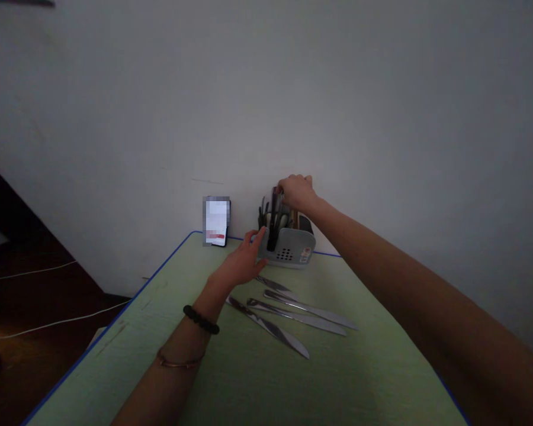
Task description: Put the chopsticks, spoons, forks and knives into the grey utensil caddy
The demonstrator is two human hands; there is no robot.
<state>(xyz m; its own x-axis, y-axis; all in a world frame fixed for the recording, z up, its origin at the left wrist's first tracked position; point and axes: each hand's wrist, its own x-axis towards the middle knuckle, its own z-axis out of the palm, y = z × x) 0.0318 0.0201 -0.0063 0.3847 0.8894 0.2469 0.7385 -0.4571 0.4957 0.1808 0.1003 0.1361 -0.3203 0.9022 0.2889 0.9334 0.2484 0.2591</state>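
A grey plastic cutlery holder (293,244) with round holes in its front stands near the wall, packed with upright utensils. My left hand (242,260) grips its left end, thumb low at the front and fingers higher up. Over the holder, my right hand (297,192) has its fingers closed at the tops of the utensils, beside a dark handle (274,204); what lies between the fingertips is hidden. In front of the holder several metal table knives lie on the table, among them a wide-bladed one (270,328) nearest me and a slimmer one (311,309) to the right.
A phone (217,222) with its screen lit leans on the wall left of the holder. The pale green table (195,390) has a blue edge and meets the wall (382,118) at the back. White cables (53,322) run over the dark floor at left.
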